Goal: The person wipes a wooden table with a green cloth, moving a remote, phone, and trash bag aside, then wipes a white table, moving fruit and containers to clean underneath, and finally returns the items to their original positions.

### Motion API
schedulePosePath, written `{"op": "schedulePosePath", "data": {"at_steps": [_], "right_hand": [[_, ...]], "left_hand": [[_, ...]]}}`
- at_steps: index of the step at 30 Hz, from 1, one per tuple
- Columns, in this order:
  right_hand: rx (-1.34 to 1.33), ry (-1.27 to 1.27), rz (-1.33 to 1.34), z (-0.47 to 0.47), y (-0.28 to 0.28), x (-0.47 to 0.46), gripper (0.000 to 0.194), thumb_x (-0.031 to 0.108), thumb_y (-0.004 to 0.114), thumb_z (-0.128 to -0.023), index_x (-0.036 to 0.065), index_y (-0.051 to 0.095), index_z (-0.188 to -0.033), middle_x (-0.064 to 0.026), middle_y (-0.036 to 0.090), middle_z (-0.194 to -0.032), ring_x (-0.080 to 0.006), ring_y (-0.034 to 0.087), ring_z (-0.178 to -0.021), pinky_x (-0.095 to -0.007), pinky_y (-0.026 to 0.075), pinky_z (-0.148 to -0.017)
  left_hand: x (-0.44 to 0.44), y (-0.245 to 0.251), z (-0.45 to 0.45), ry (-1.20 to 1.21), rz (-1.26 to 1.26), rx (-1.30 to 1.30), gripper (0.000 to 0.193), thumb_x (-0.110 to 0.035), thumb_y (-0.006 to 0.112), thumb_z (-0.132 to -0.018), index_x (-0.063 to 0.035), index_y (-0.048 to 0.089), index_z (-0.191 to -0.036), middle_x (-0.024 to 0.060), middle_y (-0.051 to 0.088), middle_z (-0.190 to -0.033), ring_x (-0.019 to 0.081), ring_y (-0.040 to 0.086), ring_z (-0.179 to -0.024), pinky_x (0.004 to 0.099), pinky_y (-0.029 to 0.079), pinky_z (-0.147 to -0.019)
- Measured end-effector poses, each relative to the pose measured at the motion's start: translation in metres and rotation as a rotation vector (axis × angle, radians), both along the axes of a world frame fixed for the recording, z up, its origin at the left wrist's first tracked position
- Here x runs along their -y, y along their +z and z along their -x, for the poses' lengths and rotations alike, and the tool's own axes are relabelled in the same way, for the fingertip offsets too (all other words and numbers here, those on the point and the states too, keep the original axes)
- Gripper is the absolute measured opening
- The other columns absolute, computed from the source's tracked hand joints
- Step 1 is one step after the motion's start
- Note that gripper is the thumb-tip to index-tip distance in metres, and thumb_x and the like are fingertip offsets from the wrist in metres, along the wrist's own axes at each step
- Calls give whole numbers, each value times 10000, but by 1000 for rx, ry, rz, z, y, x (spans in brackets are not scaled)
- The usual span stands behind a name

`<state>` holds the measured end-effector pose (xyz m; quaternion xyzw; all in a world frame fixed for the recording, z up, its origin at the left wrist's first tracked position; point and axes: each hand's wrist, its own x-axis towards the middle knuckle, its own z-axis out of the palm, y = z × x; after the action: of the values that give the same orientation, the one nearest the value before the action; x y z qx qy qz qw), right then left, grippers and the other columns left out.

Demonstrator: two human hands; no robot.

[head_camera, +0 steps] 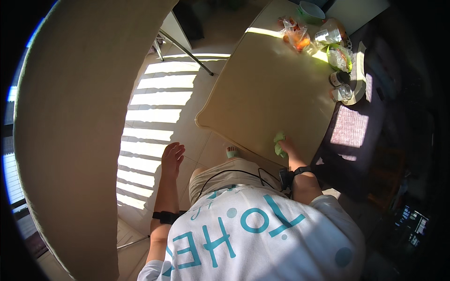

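My right hand (287, 145) grips a crumpled light-green cloth (279, 143) against the tabletop near the closest edge of the cream table (260, 91). Some of the cloth sticks out to the left of the fingers. My left hand (171, 159) hangs in the air left of the table, over the sunlit tiled floor (160, 109). It holds nothing, and its fingers are a little apart.
At the table's far right stand a plastic bag of orange fruit (298, 38), a green bowl (311, 12), a green-and-clear package (340, 58), a dark-lidded jar (339, 78) and a clear container (342, 93). A large beige curtain (77, 123) hangs left. A cable (228, 171) crosses my waist.
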<state>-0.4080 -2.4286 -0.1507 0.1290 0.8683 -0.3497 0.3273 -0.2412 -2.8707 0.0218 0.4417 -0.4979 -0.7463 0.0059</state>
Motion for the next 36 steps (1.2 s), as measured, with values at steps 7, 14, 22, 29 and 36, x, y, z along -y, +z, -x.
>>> {"op": "schedulePosePath", "data": {"at_steps": [7,14,22,29,36], "right_hand": [[96,-63,83,91,17,136,478,267,578,-856,21,516,-1262,-190,607,-1103,-332,605,-968,-459,471,-811],[-83,-541,307,93,25,227,373,239,594,-823,-34,598,-1078,-172,649,-937,-291,641,-836,-418,507,-696],[-73,-776,267,160,-16,248,331,245,603,-807,-26,614,-996,-148,638,-907,-287,635,-818,-431,493,-709],[-248,-893,58,328,-53,223,358,253,590,-760,-16,616,-993,-187,646,-861,-336,636,-792,-449,487,-719],[-233,-980,-83,487,-65,130,331,243,594,-732,9,642,-961,-152,659,-815,-298,644,-740,-402,493,-670]], "left_hand": [[98,19,75,-285,178,155,304,-211,564,-868,-115,543,-1156,32,625,-1056,140,582,-967,295,423,-788],[153,-19,264,-573,375,110,283,-185,561,-829,-43,586,-1072,47,637,-944,137,590,-830,268,451,-666],[71,-35,420,-1182,717,3,355,-263,607,-784,-67,605,-1080,120,654,-1044,260,623,-975,372,483,-839],[60,-29,613,-1487,1166,31,343,-276,583,-786,-98,614,-1077,136,652,-1064,294,615,-1007,406,476,-861],[64,-52,826,-1565,1266,256,366,-292,582,-809,-97,602,-1117,128,639,-1118,303,600,-1054,393,463,-908]]}}
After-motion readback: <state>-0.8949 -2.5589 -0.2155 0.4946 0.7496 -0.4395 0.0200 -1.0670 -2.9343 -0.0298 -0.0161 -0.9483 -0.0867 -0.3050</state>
